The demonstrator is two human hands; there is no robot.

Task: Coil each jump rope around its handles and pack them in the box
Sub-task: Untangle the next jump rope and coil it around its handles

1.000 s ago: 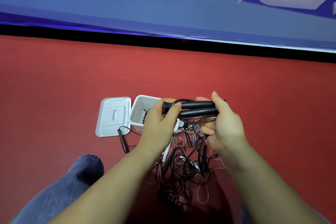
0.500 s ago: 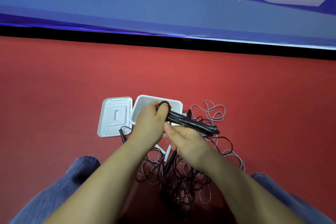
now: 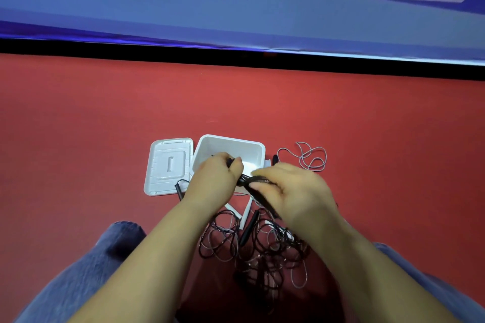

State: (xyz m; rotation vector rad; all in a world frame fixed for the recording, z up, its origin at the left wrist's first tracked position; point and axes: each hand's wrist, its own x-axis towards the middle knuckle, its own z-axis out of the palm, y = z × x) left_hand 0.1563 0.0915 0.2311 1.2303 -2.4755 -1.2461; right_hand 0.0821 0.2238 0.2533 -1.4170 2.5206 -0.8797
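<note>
A black jump rope bundle point(image 3: 245, 180), two handles side by side with cord around them, sits between my hands just over the near rim of the white box point(image 3: 231, 145). My left hand point(image 3: 215, 178) grips its far end above the box opening. My right hand point(image 3: 291, 189) is closed over the near end, hiding most of the handles. Below my hands a tangle of loose black and grey jump ropes point(image 3: 262, 246) lies on the red floor, with a black handle point(image 3: 248, 228) sticking out of it.
The white box lid point(image 3: 168, 165) lies flat left of the box, with a black handle point(image 3: 179, 190) at its near edge. A grey cord loop point(image 3: 311, 156) lies right of the box. My knees in blue trousers point(image 3: 86, 267) flank the tangle. A blue banner wall stands beyond.
Both hands carried the coiled rope down and away from me, from chest height to just over the box rim. My right hand shifted from beneath the handles to over them.
</note>
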